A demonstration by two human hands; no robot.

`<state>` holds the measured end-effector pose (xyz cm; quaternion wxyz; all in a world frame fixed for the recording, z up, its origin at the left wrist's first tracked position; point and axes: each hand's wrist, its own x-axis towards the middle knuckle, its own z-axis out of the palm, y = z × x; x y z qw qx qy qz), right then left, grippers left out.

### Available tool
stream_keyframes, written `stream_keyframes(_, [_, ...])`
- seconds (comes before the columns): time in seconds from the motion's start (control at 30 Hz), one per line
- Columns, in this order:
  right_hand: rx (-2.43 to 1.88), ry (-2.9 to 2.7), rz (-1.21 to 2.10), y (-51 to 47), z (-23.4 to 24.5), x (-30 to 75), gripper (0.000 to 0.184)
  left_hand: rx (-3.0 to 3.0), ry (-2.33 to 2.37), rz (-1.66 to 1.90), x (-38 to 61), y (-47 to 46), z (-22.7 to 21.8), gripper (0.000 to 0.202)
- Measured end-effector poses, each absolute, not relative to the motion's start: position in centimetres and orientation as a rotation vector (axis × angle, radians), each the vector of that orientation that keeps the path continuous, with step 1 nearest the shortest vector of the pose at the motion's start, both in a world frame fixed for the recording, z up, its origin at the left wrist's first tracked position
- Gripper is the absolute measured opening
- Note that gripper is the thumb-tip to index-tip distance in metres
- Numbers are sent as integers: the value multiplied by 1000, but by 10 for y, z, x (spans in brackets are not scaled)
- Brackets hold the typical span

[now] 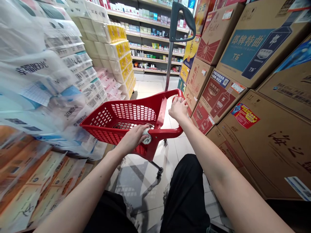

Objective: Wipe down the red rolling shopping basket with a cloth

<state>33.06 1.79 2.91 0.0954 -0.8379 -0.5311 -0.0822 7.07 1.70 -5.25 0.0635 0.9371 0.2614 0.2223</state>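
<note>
A red plastic shopping basket on wheels (116,121) stands tilted in the aisle in front of me, with nothing showing inside it. My left hand (133,137) is closed on a small crumpled grey-white cloth (146,136) and presses it against the basket's near rim. My right hand (178,108) grips the basket's red side handle (173,94). A grey pull handle (179,21) on a metal pole rises from the basket's far end. My knees in black trousers (187,184) show below the basket.
Stacked packs of tissue and toilet paper (48,81) fill the left side. Brown and red cardboard liquor cartons (255,97) are piled high on the right. The tiled aisle floor (148,85) runs ahead to shelves of small goods (150,35).
</note>
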Motion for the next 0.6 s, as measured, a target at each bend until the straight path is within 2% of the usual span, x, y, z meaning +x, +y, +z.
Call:
stream_keyframes(0.17, [-2496,-1569,-221,19,31,329,73,2901,713,513,69,25,-44,40])
stream_keyframes(0.37, [-2486,-1587,-229,18,33,330,73,2929,712,545,72,25,-45,37])
stream_keyframes(0.6, [-2480,-1610,-252,17,32,329,73,2923,798,485,30,65,-69,33])
